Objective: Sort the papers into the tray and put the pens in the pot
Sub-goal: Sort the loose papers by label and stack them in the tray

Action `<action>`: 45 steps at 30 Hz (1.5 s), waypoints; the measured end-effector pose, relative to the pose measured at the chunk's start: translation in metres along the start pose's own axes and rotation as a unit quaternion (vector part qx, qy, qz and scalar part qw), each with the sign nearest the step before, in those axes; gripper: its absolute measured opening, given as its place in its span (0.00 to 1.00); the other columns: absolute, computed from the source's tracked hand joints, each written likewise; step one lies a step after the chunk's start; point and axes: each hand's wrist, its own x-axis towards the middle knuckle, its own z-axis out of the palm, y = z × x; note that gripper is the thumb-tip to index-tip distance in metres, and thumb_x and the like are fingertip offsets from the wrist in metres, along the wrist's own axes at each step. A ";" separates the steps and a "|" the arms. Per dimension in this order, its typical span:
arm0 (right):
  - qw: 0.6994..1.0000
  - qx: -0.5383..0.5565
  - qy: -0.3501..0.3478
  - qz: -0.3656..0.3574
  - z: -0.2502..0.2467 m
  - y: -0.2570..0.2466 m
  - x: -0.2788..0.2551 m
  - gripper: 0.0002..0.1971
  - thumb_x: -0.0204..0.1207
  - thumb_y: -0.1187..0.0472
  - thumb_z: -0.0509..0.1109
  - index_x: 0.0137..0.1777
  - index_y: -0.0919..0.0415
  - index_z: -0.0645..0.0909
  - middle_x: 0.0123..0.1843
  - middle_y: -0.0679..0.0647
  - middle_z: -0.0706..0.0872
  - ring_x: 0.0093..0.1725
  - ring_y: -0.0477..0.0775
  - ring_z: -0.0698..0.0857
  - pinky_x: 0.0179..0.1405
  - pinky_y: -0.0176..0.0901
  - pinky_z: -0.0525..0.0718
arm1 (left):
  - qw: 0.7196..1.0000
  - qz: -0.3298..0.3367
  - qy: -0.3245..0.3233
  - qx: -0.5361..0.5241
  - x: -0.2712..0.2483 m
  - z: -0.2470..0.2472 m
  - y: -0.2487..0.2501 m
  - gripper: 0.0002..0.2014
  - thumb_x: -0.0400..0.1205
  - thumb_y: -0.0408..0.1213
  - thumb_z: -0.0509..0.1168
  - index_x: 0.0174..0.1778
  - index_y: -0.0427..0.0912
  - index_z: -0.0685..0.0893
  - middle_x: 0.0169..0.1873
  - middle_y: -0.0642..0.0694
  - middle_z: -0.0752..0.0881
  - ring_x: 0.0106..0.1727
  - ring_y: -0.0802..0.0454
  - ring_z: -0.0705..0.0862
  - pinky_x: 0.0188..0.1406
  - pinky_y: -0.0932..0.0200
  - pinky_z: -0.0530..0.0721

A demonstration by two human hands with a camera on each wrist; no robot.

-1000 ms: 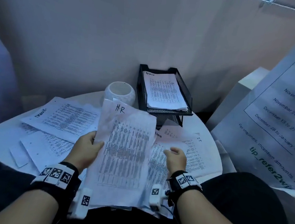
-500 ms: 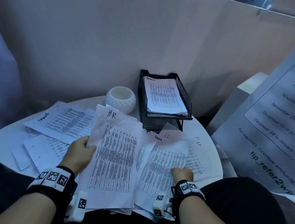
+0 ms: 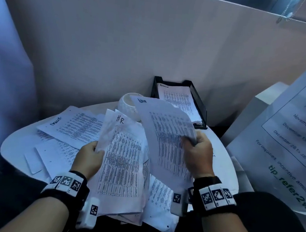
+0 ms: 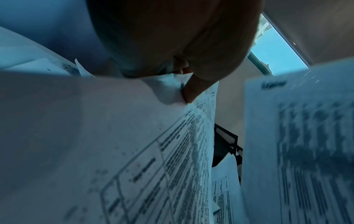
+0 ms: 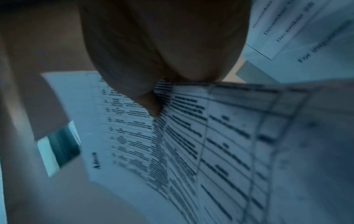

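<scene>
My left hand [image 3: 91,155] grips the left edge of a stack of printed sheets, the top one marked "H.R" [image 3: 121,155]; its thumb [image 4: 193,89] pinches that stack [image 4: 153,151]. My right hand [image 3: 197,149] pinches the right edge of a sheet marked "Admin" [image 3: 165,131] and holds it lifted and curled above the table; the thumb [image 5: 151,104] presses on that Admin sheet [image 5: 191,144]. At the back, the black mesh tray [image 3: 201,109] holds papers headed "ADMIN". The white pot [image 3: 127,106] stands left of it, partly hidden by the lifted sheet. No pens show.
More printed sheets [image 3: 73,125] lie spread over the left of the round white table [image 3: 11,144]. A large printed notice [image 3: 290,146] leans at the right. A pale wall closes the back, and my dark lap fills the near edge.
My right hand has picked the Admin sheet off the pile and raised it toward the tray. My left hand keeps hold of the H.R stack, which has barely moved.
</scene>
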 end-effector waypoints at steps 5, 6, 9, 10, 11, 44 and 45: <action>0.978 0.188 0.037 0.077 0.001 -0.001 0.004 0.05 0.80 0.68 0.76 0.49 0.58 0.88 0.44 0.51 0.93 0.42 0.48 0.88 0.41 0.43 0.88 | 1.000 0.004 0.002 0.008 0.001 0.001 0.001 0.10 0.85 0.31 0.60 0.43 0.42 0.85 0.31 0.41 0.85 0.30 0.42 0.76 0.34 0.52 0.75; 0.973 0.207 0.046 0.096 0.002 0.002 0.004 0.06 0.79 0.69 0.75 0.50 0.58 0.89 0.46 0.53 0.93 0.44 0.48 0.89 0.42 0.44 0.89 | 1.000 0.007 0.002 0.014 0.002 0.002 0.001 0.10 0.85 0.30 0.59 0.42 0.42 0.84 0.30 0.41 0.83 0.30 0.42 0.75 0.34 0.53 0.73; 0.955 0.250 0.087 0.135 -0.001 0.006 0.005 0.07 0.80 0.70 0.74 0.55 0.62 0.89 0.52 0.61 0.94 0.47 0.53 0.90 0.44 0.47 0.89 | 1.000 0.012 0.006 0.021 0.001 0.002 0.004 0.11 0.86 0.30 0.57 0.44 0.43 0.84 0.34 0.40 0.85 0.31 0.42 0.77 0.34 0.53 0.73; 0.948 0.265 0.100 0.143 -0.002 0.007 0.007 0.08 0.80 0.70 0.74 0.57 0.64 0.88 0.54 0.63 0.93 0.48 0.55 0.91 0.44 0.47 0.90 | 1.000 0.013 0.009 0.026 0.000 0.002 0.005 0.11 0.87 0.30 0.57 0.43 0.43 0.83 0.34 0.40 0.85 0.32 0.42 0.77 0.33 0.53 0.73; 0.942 0.281 0.109 0.151 -0.003 0.007 0.008 0.09 0.81 0.69 0.74 0.60 0.66 0.87 0.55 0.64 0.93 0.49 0.56 0.91 0.44 0.47 0.91 | 0.999 0.013 0.011 0.027 -0.001 0.002 0.006 0.12 0.87 0.30 0.57 0.42 0.43 0.82 0.33 0.41 0.85 0.31 0.43 0.77 0.33 0.54 0.72; 0.806 0.045 0.222 0.547 -0.014 0.149 -0.029 0.21 0.76 0.68 0.68 0.69 0.74 0.79 0.68 0.69 0.86 0.58 0.67 0.88 0.50 0.53 0.85 | 0.997 -0.015 -0.069 -0.026 -0.001 0.013 0.009 0.07 0.86 0.29 0.66 0.46 0.44 0.87 0.45 0.41 0.93 0.48 0.36 0.92 0.57 0.35 0.90; 0.805 0.043 0.210 0.554 -0.014 0.147 -0.031 0.22 0.78 0.66 0.69 0.71 0.74 0.77 0.69 0.69 0.85 0.60 0.67 0.87 0.52 0.55 0.84 | 0.997 -0.017 -0.071 -0.025 -0.001 0.013 0.008 0.06 0.86 0.29 0.66 0.47 0.43 0.87 0.45 0.40 0.93 0.49 0.36 0.92 0.57 0.34 0.90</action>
